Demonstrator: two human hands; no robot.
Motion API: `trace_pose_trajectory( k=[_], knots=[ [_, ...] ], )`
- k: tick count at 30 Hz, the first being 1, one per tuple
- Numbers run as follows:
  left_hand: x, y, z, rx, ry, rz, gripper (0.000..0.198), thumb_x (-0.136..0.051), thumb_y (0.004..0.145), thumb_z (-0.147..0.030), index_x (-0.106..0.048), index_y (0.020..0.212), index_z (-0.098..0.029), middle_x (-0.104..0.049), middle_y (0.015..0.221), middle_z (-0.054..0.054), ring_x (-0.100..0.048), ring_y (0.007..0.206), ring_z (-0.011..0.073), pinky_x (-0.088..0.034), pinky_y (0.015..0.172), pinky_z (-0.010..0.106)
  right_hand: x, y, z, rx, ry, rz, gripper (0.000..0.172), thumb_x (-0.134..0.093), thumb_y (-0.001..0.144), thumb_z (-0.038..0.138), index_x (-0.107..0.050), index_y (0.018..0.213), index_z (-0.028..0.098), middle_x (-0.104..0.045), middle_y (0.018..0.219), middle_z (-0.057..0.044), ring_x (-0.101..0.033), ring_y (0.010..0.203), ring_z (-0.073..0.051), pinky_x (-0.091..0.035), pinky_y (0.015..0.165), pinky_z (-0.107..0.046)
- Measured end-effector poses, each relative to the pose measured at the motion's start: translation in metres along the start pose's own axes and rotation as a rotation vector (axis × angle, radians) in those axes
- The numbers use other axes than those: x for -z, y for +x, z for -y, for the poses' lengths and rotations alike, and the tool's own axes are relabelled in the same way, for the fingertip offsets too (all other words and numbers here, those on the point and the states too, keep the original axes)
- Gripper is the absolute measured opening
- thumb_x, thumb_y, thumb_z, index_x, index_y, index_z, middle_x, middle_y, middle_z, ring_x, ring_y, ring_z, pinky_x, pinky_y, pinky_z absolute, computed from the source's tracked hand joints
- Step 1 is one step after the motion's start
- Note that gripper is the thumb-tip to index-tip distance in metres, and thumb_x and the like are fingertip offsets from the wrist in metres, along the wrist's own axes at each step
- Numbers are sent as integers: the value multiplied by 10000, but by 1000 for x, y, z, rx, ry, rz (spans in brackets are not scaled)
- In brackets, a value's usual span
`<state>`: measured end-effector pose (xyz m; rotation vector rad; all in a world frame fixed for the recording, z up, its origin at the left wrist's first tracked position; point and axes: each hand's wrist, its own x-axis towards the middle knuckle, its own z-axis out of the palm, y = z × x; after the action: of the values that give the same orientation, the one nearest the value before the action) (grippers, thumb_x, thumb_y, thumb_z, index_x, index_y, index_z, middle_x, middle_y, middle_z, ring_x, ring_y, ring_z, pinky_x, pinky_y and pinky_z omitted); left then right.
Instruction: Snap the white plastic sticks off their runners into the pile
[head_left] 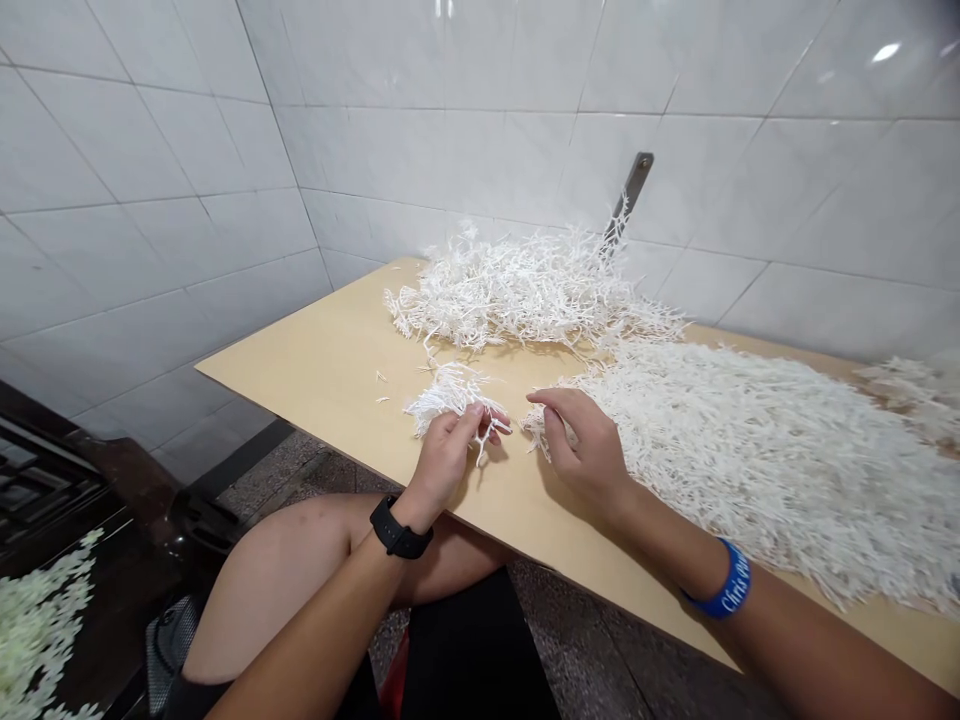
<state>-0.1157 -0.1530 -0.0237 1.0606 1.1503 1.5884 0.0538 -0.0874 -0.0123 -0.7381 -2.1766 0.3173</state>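
My left hand (448,447) pinches a small bunch of white branching plastic sprigs (450,390) above the table's near part. Some twig ends stick out past its thumb and fingers. To the right, my right hand (581,435) hovers at the edge of a wide flat heap of short white pieces (742,450). Its index finger reaches toward the left hand, with the thumb a little apart below. A few white bits show under the right fingers; whether they are touched is unclear. Behind both hands lies a loose, tangled pile of white branching sprigs (517,285).
The tan tabletop (300,345) meets a tiled wall (480,150). A grey metal bar (636,190) stands up behind the pile. At lower left are dark wooden furniture (135,470) and pale green flowers (45,640). My knee is beside the table's front edge.
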Motion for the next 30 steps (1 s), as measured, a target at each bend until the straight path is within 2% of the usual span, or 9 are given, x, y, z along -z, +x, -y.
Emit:
trace_pose_trajectory(
  k=[2,4,7,11,14,17,22,25,30],
  knots=[
    [0,-1,-4,21,42,124,422,-509,870,-481,-726,758,-136,-681,732,81,-593,667,164,-473,665,266,0,0,6,-88,205,12,273,-425,934,262,-595,1138,198,-668,1041,-92,-614,975,-214,-487,848,-372],
    [0,-2,-8,36,69,231,453,-486,878,-499,-718,728,-140,-656,677,73,-579,625,162,-457,634,266,0,2,11,-163,362,122,267,-462,925,334,-583,1123,202,-658,1036,-88,-613,939,-206,-492,781,-334],
    [-1,-3,-11,35,141,281,487,-475,874,-526,-672,625,-156,-621,598,50,-556,564,152,-430,601,267,1,4,14,-226,478,284,264,-500,906,410,-588,1029,193,-658,943,-69,-610,829,-182,-469,709,-298],
    [-3,-3,-6,-18,328,246,531,-421,896,-530,-592,554,-162,-560,528,19,-498,517,132,-367,538,254,2,5,14,-190,362,416,201,-539,889,370,-570,840,178,-588,723,-8,-508,640,-130,-380,602,-259],
    [-3,-4,0,-89,464,96,506,-440,895,-514,-559,552,-162,-530,514,7,-477,514,127,-340,517,251,1,5,13,-197,349,424,262,-478,917,338,-503,709,181,-492,621,28,-426,571,-106,-322,555,-244],
    [-4,-2,3,-139,504,-45,453,-471,888,-502,-622,642,-153,-630,620,42,-589,648,172,-423,615,266,-2,3,15,-180,373,430,330,-438,927,322,-451,627,184,-441,572,40,-382,533,-95,-286,529,-242],
    [-5,1,1,-32,222,18,480,-463,885,-525,-699,915,-109,-734,925,129,-680,893,242,-511,814,341,-6,-1,20,-98,298,404,297,-442,916,284,-482,641,180,-473,566,35,-388,521,-92,-285,534,-238],
    [-6,1,1,2,153,-22,500,-487,865,-544,-699,868,-91,-743,876,145,-698,834,249,-532,796,361,-7,0,21,-50,161,453,272,-431,913,266,-491,663,178,-513,599,18,-422,538,-97,-286,549,-241],
    [-6,0,1,-24,242,-7,470,-489,873,-516,-708,804,-106,-749,847,134,-694,865,244,-517,840,352,-8,5,25,36,-114,550,193,-459,838,211,-513,657,174,-549,592,0,-402,507,-96,-227,522,-257]
  ],
)
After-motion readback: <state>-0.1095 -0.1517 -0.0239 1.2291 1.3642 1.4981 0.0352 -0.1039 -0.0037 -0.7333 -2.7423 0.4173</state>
